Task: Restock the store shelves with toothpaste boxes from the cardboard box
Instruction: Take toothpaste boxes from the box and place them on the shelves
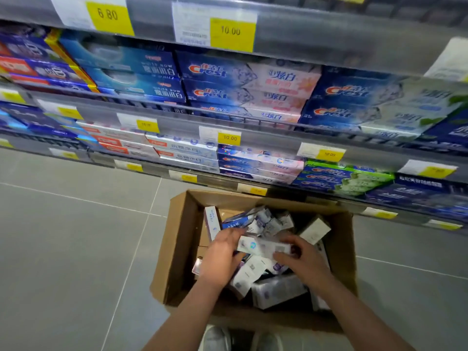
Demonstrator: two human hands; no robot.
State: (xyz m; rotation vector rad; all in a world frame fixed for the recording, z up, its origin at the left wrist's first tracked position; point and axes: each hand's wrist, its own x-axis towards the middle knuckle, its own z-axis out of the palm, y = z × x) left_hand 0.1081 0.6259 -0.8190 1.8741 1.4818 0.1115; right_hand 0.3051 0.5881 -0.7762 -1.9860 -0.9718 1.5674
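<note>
An open cardboard box (182,239) sits on the floor below the shelves, filled with several loose toothpaste boxes lying at mixed angles. Both my hands are inside it. My left hand (222,257) and my right hand (304,259) grip the two ends of one white and purple toothpaste box (263,247), held flat just above the pile. A blue toothpaste box (236,221) lies behind it, and a white one (211,219) stands on end against the box's left wall. The image is a little blurred.
Grey store shelves (266,138) rise in tiers ahead, packed with stacked toothpaste boxes and fronted with yellow price tags (229,138). Grey floor tiles (76,236) spread to the left and right of the cardboard box. My shoes (217,338) show at the bottom edge.
</note>
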